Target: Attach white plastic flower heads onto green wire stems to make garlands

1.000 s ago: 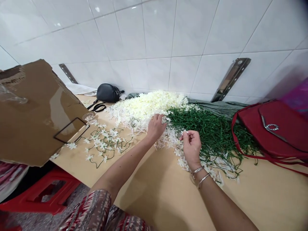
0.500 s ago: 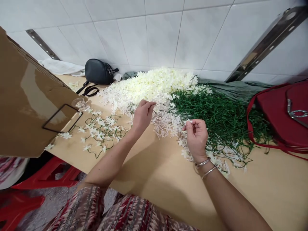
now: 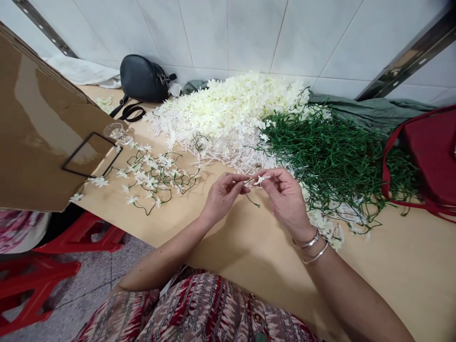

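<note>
My left hand (image 3: pixel 225 194) pinches a thin green artificial stem (image 3: pixel 253 201), whose free end hangs below the fingers. Between the fingertips of my right hand (image 3: pixel 285 194) is a small white artificial flower (image 3: pixel 261 180). Both hands meet over the near side of the table, flower and stem close together; whether they are joined I cannot make out. Behind them spreads a heap of white blossoms (image 3: pixel 235 104). A pile of green stems (image 3: pixel 331 152) lies to the right. Left of my hands are several flowers on stems (image 3: pixel 153 175).
A cardboard box (image 3: pixel 39 128) stands at the left edge, a clear plastic piece (image 3: pixel 117 133) beside it. A black bag (image 3: pixel 140 78) sits at the back by the tiled wall. At the right is a red bag (image 3: pixel 432 156). Red stools (image 3: pixel 85 235) stand below the table (image 3: pixel 228 254).
My left hand has come right and down from the heap with the stem. My right hand has shifted slightly inward with the flower, so the two hands now meet.
</note>
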Tool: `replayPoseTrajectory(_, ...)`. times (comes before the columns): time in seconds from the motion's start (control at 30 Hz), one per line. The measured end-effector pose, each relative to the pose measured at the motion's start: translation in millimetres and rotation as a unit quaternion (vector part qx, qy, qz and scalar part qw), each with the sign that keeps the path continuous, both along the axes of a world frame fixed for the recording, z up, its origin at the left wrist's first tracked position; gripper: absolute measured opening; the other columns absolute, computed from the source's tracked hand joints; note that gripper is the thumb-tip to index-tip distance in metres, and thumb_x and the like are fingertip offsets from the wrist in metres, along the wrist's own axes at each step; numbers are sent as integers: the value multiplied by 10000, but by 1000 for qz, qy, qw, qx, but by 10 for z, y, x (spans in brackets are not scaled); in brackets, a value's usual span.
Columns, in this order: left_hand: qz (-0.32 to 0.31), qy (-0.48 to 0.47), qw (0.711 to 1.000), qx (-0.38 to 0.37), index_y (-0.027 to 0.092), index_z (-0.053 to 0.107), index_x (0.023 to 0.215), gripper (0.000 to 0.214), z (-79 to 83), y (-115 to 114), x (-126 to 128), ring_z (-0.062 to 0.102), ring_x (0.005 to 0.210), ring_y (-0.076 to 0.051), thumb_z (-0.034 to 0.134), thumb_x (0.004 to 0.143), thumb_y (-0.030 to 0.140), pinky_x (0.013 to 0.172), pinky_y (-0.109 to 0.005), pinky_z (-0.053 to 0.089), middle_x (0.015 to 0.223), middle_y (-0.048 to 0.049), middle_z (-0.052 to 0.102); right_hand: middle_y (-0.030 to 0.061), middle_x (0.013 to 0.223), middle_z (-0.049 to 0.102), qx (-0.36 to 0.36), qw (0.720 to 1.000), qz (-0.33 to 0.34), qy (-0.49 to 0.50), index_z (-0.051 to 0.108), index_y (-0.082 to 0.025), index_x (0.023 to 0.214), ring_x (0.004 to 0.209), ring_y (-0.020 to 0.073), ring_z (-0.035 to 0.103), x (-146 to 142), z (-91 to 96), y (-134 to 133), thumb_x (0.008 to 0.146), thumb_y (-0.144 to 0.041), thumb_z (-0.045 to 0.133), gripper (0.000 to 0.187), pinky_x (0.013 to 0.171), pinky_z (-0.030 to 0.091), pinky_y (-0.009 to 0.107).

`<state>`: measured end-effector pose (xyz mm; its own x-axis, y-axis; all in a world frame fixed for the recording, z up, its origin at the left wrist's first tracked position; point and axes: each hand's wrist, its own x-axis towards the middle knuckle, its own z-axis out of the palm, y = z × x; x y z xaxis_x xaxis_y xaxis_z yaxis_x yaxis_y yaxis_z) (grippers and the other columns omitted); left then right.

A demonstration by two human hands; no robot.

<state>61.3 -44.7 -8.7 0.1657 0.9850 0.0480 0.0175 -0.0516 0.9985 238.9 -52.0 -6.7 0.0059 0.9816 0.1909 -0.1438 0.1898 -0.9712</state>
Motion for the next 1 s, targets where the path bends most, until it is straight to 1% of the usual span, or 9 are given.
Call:
replayPoseTrajectory(0.07, -27, -16, 999, -18, 172, 755, 1076, 336, -33, -41, -13, 745, 822, -119, 740, 942, 479, 806, -257, 611, 1090, -70, 717, 23, 1023, 773, -13, 1000, 10, -2, 663, -264, 931, 894, 177, 726, -20, 3, -21, 912, -455, 780, 226, 872, 607, 353)
replayPoseTrajectory(0.13, -51, -24, 998, -28, 166, 752, 1080, 405, -62, -59, -31, 738, 849, -137, 740, 928, 541, 821, -266, 597, 1078, -82, 750, 19, 981, 775, -21, 1000, 22, -2, 672, -264, 918, 874, 176, 731, -39, 3, -35, 903, -458, 795, 231, 834, 614, 337)
replayPoseTrajectory(0.27, -59, -2, 998, -37, 148, 771, 1005, 459, -127, -38, -65, 711, 851, -155, 750, 902, 595, 819, -267, 565, 929, -72, 775, 8, 892, 760, -43, 997, 58, -3, 688, -262, 906, 805, 169, 727, -62, -28, -32, 897, -463, 805, 233, 793, 620, 327)
replayPoseTrajectory(0.33, -56, -16, 997, -54, 147, 774, 991, 466, -162, -22, -74, 700, 789, -142, 780, 872, 597, 772, -261, 567, 872, -56, 762, 8, 922, 767, -53, 997, 56, 6, 675, -262, 915, 808, 164, 727, -52, -55, -14, 906, -462, 795, 233, 812, 621, 330)
replayPoseTrajectory(0.43, -35, -54, 995, -74, 162, 775, 1020, 444, -194, -11, -73, 685, 705, -115, 813, 850, 571, 713, -246, 578, 827, -24, 733, 5, 993, 782, -55, 998, 21, 20, 638, -270, 923, 802, 148, 717, 11, -82, 28, 929, -449, 771, 223, 837, 607, 328)
replayPoseTrajectory(0.5, -21, -69, 995, -68, 175, 781, 1038, 416, -192, -14, -65, 674, 680, -100, 819, 854, 546, 689, -232, 577, 818, -12, 721, -11, 894, 770, -58, 998, 5, 5, 643, -272, 903, 748, 141, 695, 74, -81, 56, 916, -427, 791, 214, 777, 586, 303)
replayPoseTrajectory(0.6, -15, -79, 996, -44, 184, 790, 1019, 373, -166, -25, -51, 655, 661, -94, 813, 870, 525, 660, -220, 567, 793, -8, 716, -25, 744, 726, -79, 996, 23, -24, 690, -269, 890, 679, 141, 670, 152, -50, 82, 880, -392, 828, 186, 689, 549, 283)
replayPoseTrajectory(0.83, -9, -69, 997, -10, 199, 808, 983, 294, -102, -64, -23, 597, 640, -88, 819, 879, 473, 626, -213, 528, 748, 0, 699, -22, 707, 702, -117, 989, 85, -20, 731, -264, 878, 658, 151, 660, 169, 27, 57, 835, -393, 853, 182, 679, 563, 309)
replayPoseTrajectory(1.0, -9, -63, 998, 2, 208, 813, 971, 250, -92, -73, -19, 582, 644, -85, 815, 885, 443, 613, -213, 498, 768, -2, 702, -27, 690, 694, -131, 986, 100, -19, 729, -254, 865, 650, 140, 654, 155, 43, 52, 833, -343, 845, 150, 675, 556, 295)
